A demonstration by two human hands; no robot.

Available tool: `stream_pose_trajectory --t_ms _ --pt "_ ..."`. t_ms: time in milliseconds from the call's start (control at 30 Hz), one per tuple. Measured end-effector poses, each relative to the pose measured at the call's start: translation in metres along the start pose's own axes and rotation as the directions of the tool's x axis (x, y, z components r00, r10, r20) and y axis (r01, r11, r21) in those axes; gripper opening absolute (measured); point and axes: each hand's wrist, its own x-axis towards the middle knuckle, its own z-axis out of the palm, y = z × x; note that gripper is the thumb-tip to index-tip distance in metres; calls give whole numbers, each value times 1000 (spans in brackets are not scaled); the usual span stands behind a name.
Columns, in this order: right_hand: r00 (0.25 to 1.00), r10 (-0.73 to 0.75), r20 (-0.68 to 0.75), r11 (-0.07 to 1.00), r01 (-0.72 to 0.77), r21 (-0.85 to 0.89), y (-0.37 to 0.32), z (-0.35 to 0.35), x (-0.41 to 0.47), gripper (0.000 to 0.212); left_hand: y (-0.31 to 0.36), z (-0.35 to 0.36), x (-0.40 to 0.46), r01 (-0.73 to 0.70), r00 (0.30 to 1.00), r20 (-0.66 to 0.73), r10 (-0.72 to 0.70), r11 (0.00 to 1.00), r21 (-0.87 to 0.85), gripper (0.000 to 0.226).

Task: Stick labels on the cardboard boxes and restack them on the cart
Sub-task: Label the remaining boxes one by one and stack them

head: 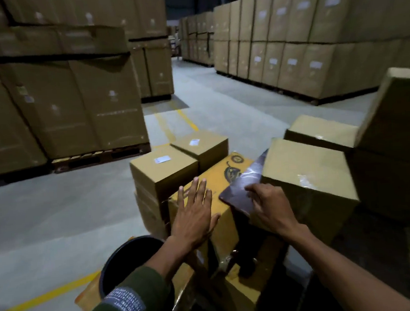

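Hands on yellow printed cardboard box (216, 193): left hand (194, 214) flat, fingers spread, pressing box top; right hand (270, 205) pinching glossy dark label sheet (246, 185) at box's right edge. Two labelled brown boxes (166, 173) just behind.

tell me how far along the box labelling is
Done: two small boxes ahead carry white labels on top. In hand: left hand lies flat on the yellow box; right hand holds a glossy dark sheet. Left: the boxes at right show no labels.
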Motion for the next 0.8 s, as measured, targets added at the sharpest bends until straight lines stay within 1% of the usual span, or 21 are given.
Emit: stream_pose_trajectory --t_ms 100,133,200,267,333,400,433,533,633,700,800 --pt "993 52 -109 996 -59 -62 26 -30 -7 26 33 -5 25 -66 998 -20 66 998 -15 73" --pt "986 85 -140 992 -98 -83 42 -45 -15 27 54 -8 36 -103 994 -24 103 995 -14 74" --pt "980 118 -157 988 -132 -80 59 -57 -20 31 71 -8 47 -128 991 -30 127 992 -21 75" --pt "977 138 -165 983 -155 -100 75 -68 -28 27 87 -11 55 -153 988 -21 152 987 -45 76" --pt "962 176 -209 969 -207 -134 95 -86 -40 21 108 -12 68 -209 978 -36 207 976 -53 75" --pt "946 202 -252 948 -254 -191 112 -100 -49 21 124 -12 84 -243 970 -30 242 968 -56 75" --pt "943 221 -249 938 -275 -210 118 -105 -52 23 129 -11 91 -254 967 -22 253 965 -59 76" --pt "940 270 -209 913 -319 -253 135 -111 -57 33 136 -1 117 -295 955 1 297 951 -87 78" --pt "938 318 -138 889 -345 -302 152 -112 -53 45 136 4 143 -321 944 35 327 938 -129 82" --pt "924 377 -62 862 -374 -342 161 -108 -47 57 132 7 158 -341 937 28 348 929 -141 85" --pt "876 477 73 812 -408 -417 172 -102 -38 79 122 14 177 -364 926 51 374 921 -141 93"
